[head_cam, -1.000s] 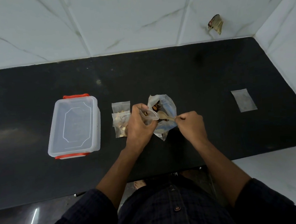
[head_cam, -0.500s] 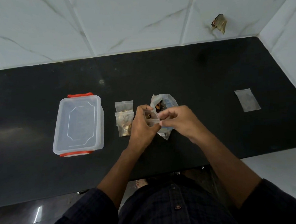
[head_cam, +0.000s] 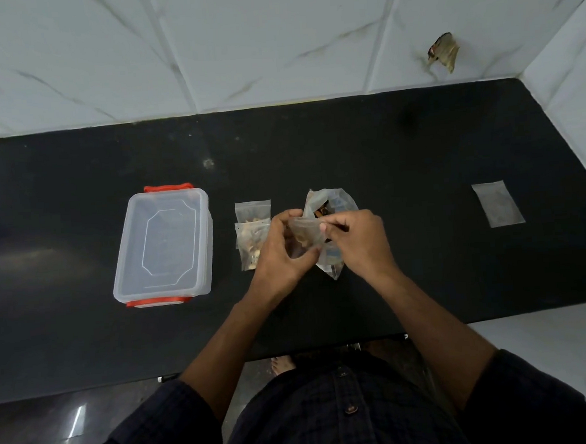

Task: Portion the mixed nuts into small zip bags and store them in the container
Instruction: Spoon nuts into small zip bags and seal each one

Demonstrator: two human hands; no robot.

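A small zip bag [head_cam: 305, 233] with a few nuts in it is held above the black counter [head_cam: 402, 187] by both hands. My left hand [head_cam: 280, 253] grips its left side and bottom. My right hand [head_cam: 360, 243] pinches its top edge at the right. Behind them lies the big open bag of mixed nuts [head_cam: 330, 202], partly hidden by my right hand. Two filled small zip bags [head_cam: 253, 236] lie overlapping just left of my left hand. The clear container [head_cam: 164, 243] with red clips stands closed further left.
An empty small zip bag [head_cam: 497, 203] lies flat at the right of the counter. White tiled walls [head_cam: 273, 41] close off the back and right side. The counter's front edge runs just before my body.
My right hand has left the spoon and the nut bag and come to the small bag's top edge. The bag's mouth, held open a second ago, is now flattened between both hands.
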